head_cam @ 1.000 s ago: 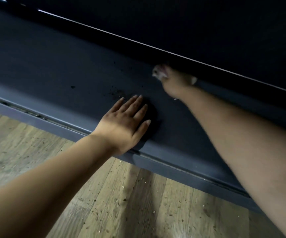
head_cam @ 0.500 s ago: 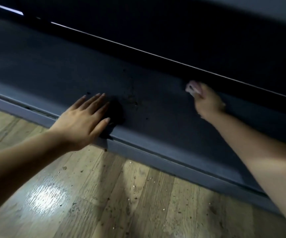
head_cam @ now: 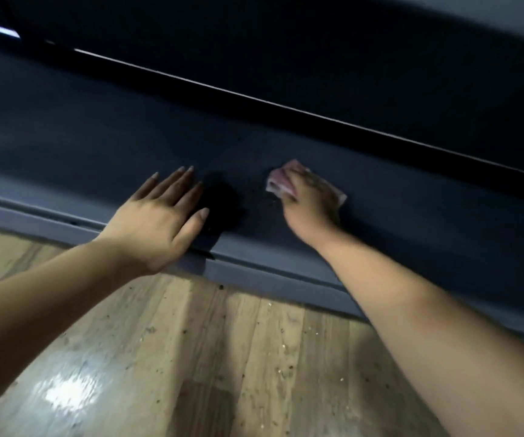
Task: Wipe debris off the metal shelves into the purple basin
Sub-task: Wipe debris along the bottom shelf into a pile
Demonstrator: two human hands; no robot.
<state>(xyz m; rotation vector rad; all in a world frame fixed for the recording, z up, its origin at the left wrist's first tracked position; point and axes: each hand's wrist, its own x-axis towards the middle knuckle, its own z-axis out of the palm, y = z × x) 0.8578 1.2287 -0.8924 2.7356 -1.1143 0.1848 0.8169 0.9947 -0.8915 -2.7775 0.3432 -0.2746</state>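
Right hand [head_cam: 309, 205] grips pink cloth [head_cam: 281, 181], pressed to the dark metal shelf [head_cam: 97, 146] to gather debris [head_cam: 254, 197]. Left hand [head_cam: 160, 219], fingers straight and spread, lies flat near the front lip, likely a stop. Shelf open leftward; purple basin not visible.

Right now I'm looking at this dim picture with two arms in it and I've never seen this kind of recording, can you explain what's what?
There is no machine here. The picture comes from a camera worn on a person's head, looking down at their own bare arms. The dark surface is a metal shelf, low above a wooden floor scattered with crumbs. The left hand lies flat and open near the shelf's front edge. The right hand has a pinkish cloth in its grip and presses it on the shelf. Dark specks of debris lie between the hands. No purple basin is in view.
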